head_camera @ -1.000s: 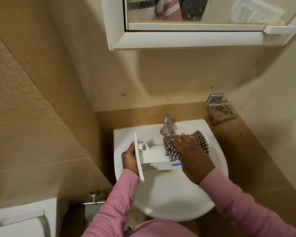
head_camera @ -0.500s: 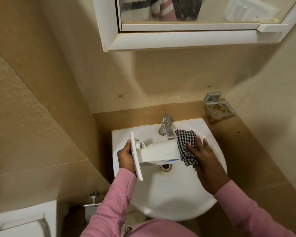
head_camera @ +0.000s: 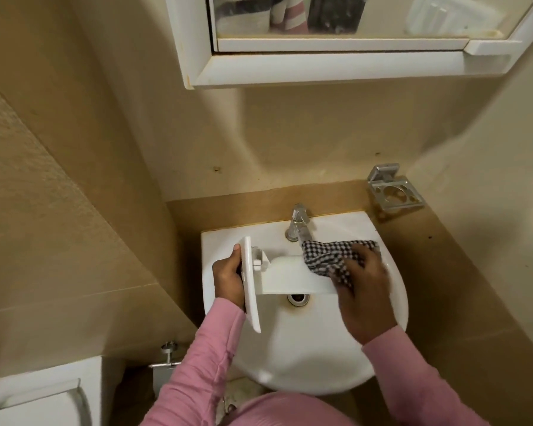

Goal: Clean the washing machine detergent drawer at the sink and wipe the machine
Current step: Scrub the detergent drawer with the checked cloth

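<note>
A white detergent drawer (head_camera: pixel 285 276) is held sideways over the white sink (head_camera: pixel 305 342), its flat front panel at the left. My left hand (head_camera: pixel 228 281) grips that front panel from the left side. My right hand (head_camera: pixel 363 287) holds a black-and-white checked cloth (head_camera: pixel 330 256) and presses it on the drawer's right end, just under the tap (head_camera: pixel 297 224). The far end of the drawer is hidden by the cloth and my right hand.
A white mirror cabinet (head_camera: pixel 336 44) hangs on the wall above the sink. A metal holder (head_camera: pixel 393 192) is fixed to the wall at the right. A toilet cistern (head_camera: pixel 40 395) stands at the lower left, a water valve (head_camera: pixel 168 355) beside it.
My right hand has slid the cloth from the drawer's middle towards its right end and now covers that end from above. My left hand keeps its hold on the front panel.
</note>
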